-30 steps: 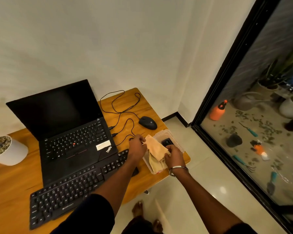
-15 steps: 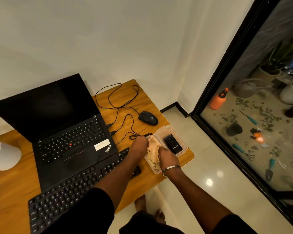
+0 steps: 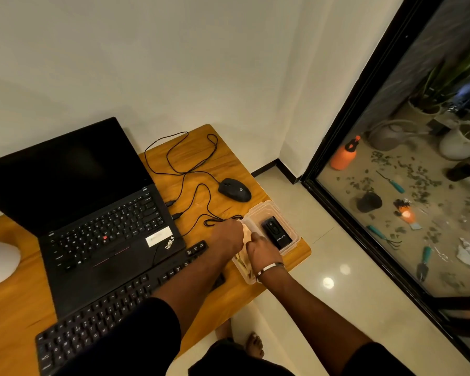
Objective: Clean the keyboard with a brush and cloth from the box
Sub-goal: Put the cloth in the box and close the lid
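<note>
Low in the middle of the frame both hands are down in the box (image 3: 273,210), a clear plastic tub at the table's (image 3: 228,156) right edge. The left hand (image 3: 226,238) and right hand (image 3: 261,251) meet over the cloth (image 3: 245,264), a pale fold of which only a strip shows beneath them — the fingers are hidden, so whether either hand grips the cloth cannot be told. A black device (image 3: 276,232) lies in the far part of the box; no brush is visible. The keyboard (image 3: 114,302) runs across the lower left, in front of the laptop (image 3: 98,213), partly under the left forearm, with the mouse (image 3: 234,189) up beyond the box. Judged from this, the task is at fetching or stowing tools — nothing here shows the keyboard being brushed or wiped.
</note>
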